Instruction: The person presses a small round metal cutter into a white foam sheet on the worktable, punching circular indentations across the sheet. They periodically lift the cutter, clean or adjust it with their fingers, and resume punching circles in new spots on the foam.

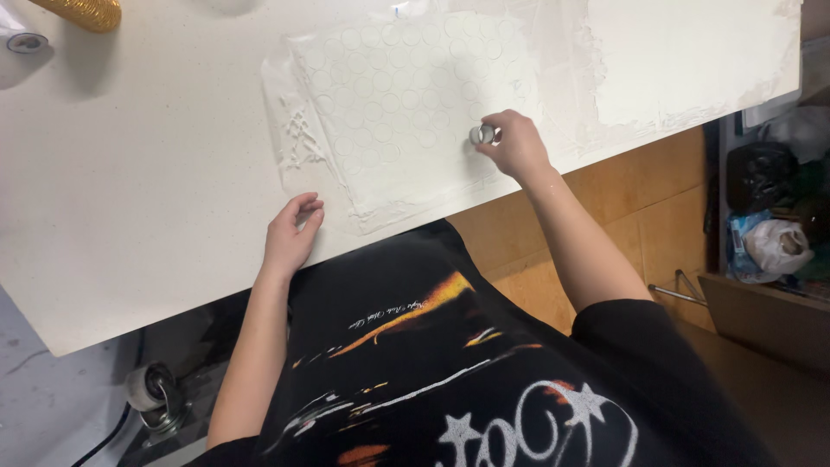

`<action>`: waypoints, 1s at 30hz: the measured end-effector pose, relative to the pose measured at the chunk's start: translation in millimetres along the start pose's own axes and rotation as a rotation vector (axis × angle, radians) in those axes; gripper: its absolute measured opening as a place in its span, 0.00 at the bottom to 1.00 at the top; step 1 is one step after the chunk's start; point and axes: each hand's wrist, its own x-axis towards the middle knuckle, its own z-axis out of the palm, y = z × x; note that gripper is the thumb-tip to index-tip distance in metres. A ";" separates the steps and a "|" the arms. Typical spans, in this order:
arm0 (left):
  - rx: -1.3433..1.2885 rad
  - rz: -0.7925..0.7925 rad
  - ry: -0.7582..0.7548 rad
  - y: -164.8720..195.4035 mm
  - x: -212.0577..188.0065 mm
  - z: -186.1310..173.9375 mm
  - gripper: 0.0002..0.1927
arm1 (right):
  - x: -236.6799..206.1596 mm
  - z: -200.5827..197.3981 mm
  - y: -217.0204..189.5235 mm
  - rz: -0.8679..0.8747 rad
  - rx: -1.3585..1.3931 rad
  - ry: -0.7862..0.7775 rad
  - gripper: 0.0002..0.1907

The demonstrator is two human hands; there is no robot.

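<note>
A thin white rolled-out sheet (406, 104) lies on the white table (130, 173), marked all over with several cut circles. My right hand (514, 143) grips a small round metal cutter (482, 134) and presses it onto the sheet's near right part. My left hand (292, 232) rests on the table's near edge, fingers loosely curled and apart, holding nothing, just left of the sheet's near corner.
A second flat white sheet (692, 60) lies at the table's far right. A gold object (82, 13) and a small white thing (22, 41) sit at the far left. Wooden boards (640, 225) and a shelf with bags (774, 242) stand to the right. A caster wheel (151, 389) is below.
</note>
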 end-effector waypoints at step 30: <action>-0.019 -0.070 -0.013 0.4 0.5 -0.5 0.20 | 7.7 12.7 10.4 0.041 -0.187 -0.031 0.23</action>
